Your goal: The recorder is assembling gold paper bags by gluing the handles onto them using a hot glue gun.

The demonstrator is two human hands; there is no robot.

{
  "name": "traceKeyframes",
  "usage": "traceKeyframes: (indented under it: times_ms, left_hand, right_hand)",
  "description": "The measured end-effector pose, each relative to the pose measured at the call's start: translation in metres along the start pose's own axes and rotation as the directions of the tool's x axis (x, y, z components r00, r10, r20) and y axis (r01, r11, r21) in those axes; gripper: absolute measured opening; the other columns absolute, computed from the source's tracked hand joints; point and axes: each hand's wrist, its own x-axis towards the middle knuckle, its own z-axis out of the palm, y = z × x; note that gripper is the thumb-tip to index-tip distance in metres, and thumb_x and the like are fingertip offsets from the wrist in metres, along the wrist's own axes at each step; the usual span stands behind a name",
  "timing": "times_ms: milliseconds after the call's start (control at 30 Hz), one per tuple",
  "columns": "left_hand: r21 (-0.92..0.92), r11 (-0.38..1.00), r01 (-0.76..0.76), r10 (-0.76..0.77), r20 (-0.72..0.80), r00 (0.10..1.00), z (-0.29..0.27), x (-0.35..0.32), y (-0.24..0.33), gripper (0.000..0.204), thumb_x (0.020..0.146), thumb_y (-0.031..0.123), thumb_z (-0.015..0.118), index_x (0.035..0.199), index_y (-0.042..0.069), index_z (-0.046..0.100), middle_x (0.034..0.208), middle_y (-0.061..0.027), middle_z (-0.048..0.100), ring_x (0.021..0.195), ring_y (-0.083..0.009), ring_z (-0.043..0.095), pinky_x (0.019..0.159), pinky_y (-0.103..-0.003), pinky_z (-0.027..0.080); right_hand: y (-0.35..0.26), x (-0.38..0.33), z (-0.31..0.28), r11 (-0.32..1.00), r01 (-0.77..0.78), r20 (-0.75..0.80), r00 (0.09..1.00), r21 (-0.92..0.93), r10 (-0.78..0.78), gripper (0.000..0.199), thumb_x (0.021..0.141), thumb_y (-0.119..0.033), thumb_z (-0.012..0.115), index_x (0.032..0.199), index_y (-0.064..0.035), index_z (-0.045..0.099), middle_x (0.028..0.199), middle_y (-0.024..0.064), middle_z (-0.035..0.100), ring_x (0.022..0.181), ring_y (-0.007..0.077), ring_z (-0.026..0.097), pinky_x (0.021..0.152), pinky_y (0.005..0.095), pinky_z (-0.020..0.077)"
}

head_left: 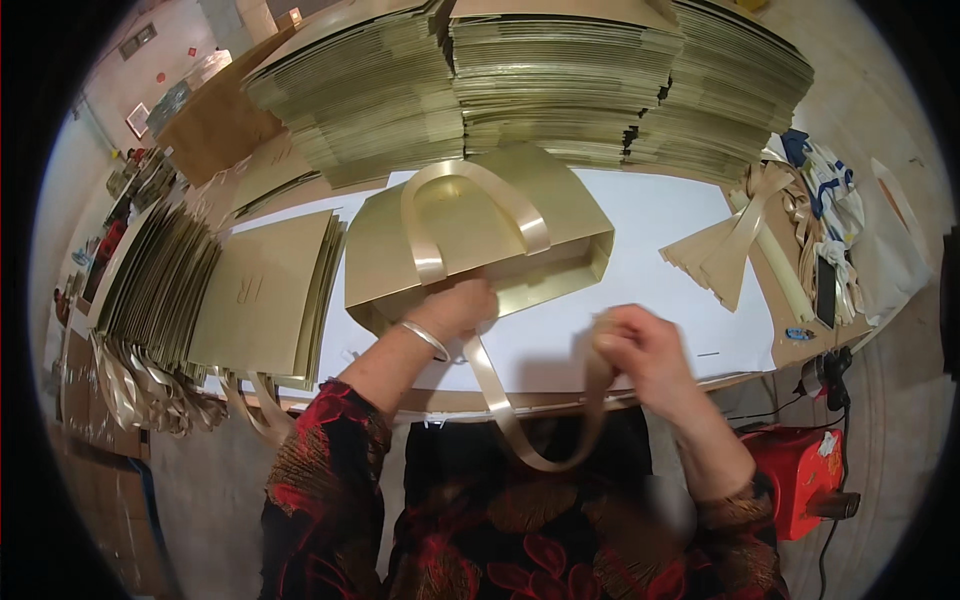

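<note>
— Gold card, that bag (470, 235), lying flat on the white table (660, 215) right in front of the person. How would it handle?

— Light, I judge, and stiff along the folds, but easy to crease or scuff. One ribbon handle (470, 200) already arches over its face. A second ribbon (520, 420) loops down off the table's near edge; it looks soft, limp and slippery.

— And the hands?

— Left hand (455, 310), bracelet at the wrist, presses down on the bag's near edge, fingers curled. Right hand (640, 350) is closed, pinching the ribbon's free end just above the table.

— Where would you take hold?

— Bag by its folded rim, flat-palmed; ribbon close to its tip, or it slides.

— The surroundings?

— Crowded. Tall stacks (540, 80) of flat gold bags line the far edge, finished bags (250, 290) are fanned on the left, cut ribbons (740, 240) lie to the right. A red box (800, 475) sits on the floor at the right.
</note>
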Motion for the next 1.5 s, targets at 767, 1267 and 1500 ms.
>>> traceKeyframes:
  times_ms: [767,1267,1500]
  left_hand:
    - [-0.857,0.507,0.093,0.117,0.176,0.978,-0.023,-0.005,0.055,0.045,0.082,0.007,0.057,0.126,-0.001,0.055,0.115,-0.0099,0.06,0.106,-0.0208,0.054,0.095,-0.032,0.04]
    - [-0.804,0.592,0.059,0.033,0.097,0.995,0.006,0.017,0.045,0.032,0.082,0.009,0.062,0.112,-0.001,0.061,0.101,-0.0098,0.063,0.093,-0.0206,0.057,0.086,-0.031,0.044]
    - [-0.554,0.832,-0.034,0.03,-0.015,0.999,0.011,0.018,0.052,0.032,0.085,0.013,0.061,0.114,0.0,0.058,0.097,-0.0159,0.065,0.09,-0.0304,0.061,0.083,-0.038,0.048]
  right_hand:
    - [0.086,0.088,0.038,0.896,-0.09,-0.092,0.994,-0.435,0.055,0.036,0.083,-0.027,0.062,0.063,0.0021,0.057,0.054,0.0143,0.056,0.051,0.0246,0.054,0.055,0.038,0.0456]
    - [0.067,0.07,0.044,0.962,-0.26,-0.082,0.964,-0.082,0.253,0.017,0.087,-0.015,0.067,0.082,0.0009,0.062,0.058,0.0015,0.054,0.041,0.0113,0.047,0.035,0.0249,0.0342]
    - [0.076,0.062,0.03,0.799,0.028,-0.142,0.98,-0.601,-0.141,0.022,0.085,-0.017,0.069,0.098,0.0005,0.064,0.064,0.0112,0.061,0.053,0.0261,0.06,0.049,0.0354,0.047]
